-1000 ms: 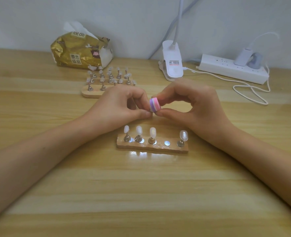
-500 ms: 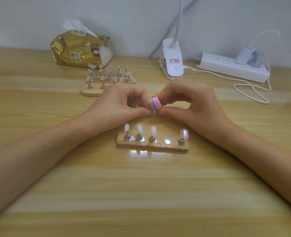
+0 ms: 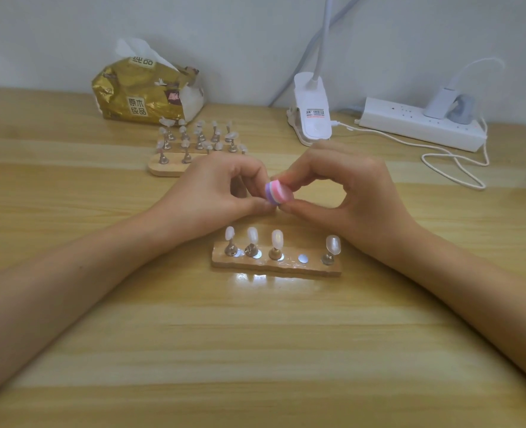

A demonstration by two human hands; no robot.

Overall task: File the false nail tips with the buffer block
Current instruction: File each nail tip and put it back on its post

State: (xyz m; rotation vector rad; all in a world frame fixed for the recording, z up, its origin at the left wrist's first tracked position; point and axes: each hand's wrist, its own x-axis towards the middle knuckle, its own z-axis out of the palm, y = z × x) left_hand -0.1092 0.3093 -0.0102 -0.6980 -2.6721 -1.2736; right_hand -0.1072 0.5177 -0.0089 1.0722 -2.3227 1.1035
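Our right hand (image 3: 348, 193) pinching the round pink-and-purple buffer block (image 3: 278, 194); our curled left hand (image 3: 212, 193) at its nine o'clock, hold unclear.

Pale wall (image 3: 70, 32) behind wooden table (image 3: 255, 350)

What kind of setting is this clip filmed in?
Likely a home or small-studio nail-practice desk: a wooden stand holding false nail tips, a clip-on lamp and a power strip.
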